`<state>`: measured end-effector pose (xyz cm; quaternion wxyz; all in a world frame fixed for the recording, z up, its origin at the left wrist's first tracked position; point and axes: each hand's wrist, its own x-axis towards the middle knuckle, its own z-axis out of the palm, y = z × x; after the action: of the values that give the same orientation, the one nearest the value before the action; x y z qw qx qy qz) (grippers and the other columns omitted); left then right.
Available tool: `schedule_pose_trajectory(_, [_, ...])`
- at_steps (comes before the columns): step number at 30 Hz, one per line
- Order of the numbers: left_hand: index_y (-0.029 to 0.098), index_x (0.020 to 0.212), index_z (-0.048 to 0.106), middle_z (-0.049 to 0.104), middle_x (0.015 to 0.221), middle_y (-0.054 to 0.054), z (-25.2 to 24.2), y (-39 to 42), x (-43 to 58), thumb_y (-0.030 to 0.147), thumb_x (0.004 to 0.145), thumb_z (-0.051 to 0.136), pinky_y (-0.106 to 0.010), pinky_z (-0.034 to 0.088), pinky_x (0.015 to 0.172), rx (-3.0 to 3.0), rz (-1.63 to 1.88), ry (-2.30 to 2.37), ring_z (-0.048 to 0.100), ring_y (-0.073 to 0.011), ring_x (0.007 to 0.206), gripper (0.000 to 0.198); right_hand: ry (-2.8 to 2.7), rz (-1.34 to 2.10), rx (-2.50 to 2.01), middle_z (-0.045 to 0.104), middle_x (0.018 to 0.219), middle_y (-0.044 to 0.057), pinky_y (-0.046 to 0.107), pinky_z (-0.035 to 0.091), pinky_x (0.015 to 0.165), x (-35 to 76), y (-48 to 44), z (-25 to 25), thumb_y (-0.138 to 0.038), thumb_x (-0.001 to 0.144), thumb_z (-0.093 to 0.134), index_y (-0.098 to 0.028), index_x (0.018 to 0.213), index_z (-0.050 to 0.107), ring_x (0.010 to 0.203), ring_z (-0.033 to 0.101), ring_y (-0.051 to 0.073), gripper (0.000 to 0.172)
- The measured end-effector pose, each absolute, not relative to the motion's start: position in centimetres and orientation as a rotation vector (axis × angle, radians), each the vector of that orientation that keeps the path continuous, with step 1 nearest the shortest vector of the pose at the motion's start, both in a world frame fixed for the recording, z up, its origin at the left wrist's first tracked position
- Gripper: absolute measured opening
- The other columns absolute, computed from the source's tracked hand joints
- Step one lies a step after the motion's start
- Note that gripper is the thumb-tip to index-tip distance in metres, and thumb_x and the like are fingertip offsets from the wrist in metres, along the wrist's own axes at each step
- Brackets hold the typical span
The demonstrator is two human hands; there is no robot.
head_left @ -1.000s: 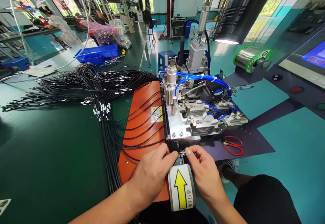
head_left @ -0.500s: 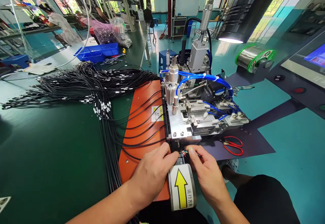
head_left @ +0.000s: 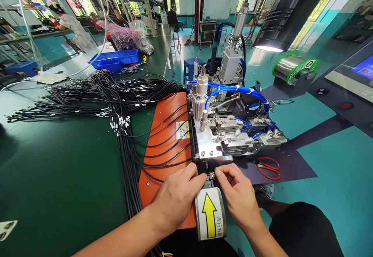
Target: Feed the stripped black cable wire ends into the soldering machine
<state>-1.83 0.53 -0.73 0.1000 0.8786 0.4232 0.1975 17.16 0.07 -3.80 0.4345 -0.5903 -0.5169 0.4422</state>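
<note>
Fine red-and-white wire ends (head_left: 212, 175) sit just in front of the silver metal machine (head_left: 229, 125).
They run crosswise, tips rightward, into the pinching right hand (head_left: 237, 189); the left hand (head_left: 179, 189) curls, its grip hidden. Smooth black cables (head_left: 157, 166) arc over a flat orange panel (head_left: 169, 105).

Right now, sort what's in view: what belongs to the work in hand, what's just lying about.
Seems part of the work:
thin wires at the left hand and right hand
black cables
metal machine

Seems just lying about:
red-handled scissors
blue trays
white glove
</note>
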Motion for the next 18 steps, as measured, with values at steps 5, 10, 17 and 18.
schedule_pose_trajectory(5, [0.017, 0.110, 0.065, 0.053, 0.086, -0.004, -0.8, 0.5, -1.8, 0.014, 0.100, 0.043, -0.029, 0.044, 0.057, 2.623, 0.603, 1.254, 0.052, -0.0191, 0.070, 0.026, -1.265, 1.148, -1.560, 0.060, 0.083, 0.003, 0.029, 0.043, 0.067, 17.3, -0.2, -3.6, -0.054, 0.095, 0.055, -0.021, 0.087, 0.066, 0.074, 0.054, 0.019, 0.035])
schedule_pose_trajectory(10, [0.017, 0.112, 0.065, 0.052, 0.085, -0.004, -1.0, 0.4, -1.8, 0.016, 0.100, 0.043, -0.029, 0.043, 0.057, 2.635, 0.608, 1.254, 0.052, -0.0185, 0.069, 0.025, -1.315, 1.033, -1.629, 0.057, 0.079, 0.001, 0.028, 0.042, 0.063, 17.1, -1.2, -2.3, -0.051, 0.092, 0.060, -0.022, 0.080, 0.065, 0.068, 0.052, 0.017, 0.032])
schedule_pose_trajectory(17, [0.018, 0.111, 0.065, 0.052, 0.085, -0.004, -0.9, 0.5, -1.8, 0.017, 0.101, 0.043, -0.029, 0.043, 0.056, 2.611, 0.599, 1.252, 0.052, -0.0188, 0.068, 0.025, -1.362, 1.041, -1.658, 0.058, 0.075, 0.000, 0.026, 0.042, 0.062, 16.5, -1.3, -1.5, -0.044, 0.093, 0.060, -0.021, 0.073, 0.065, 0.067, 0.054, 0.016, 0.031])
schedule_pose_trajectory(18, [0.018, 0.112, 0.065, 0.053, 0.086, -0.004, -0.9, 0.5, -1.8, 0.016, 0.100, 0.043, -0.029, 0.044, 0.057, 2.609, 0.595, 1.252, 0.053, -0.0190, 0.069, 0.025, -1.376, 1.020, -1.663, 0.058, 0.076, 0.000, 0.026, 0.042, 0.063, 16.6, -1.2, -1.6, -0.044, 0.093, 0.059, -0.022, 0.074, 0.065, 0.068, 0.054, 0.016, 0.030])
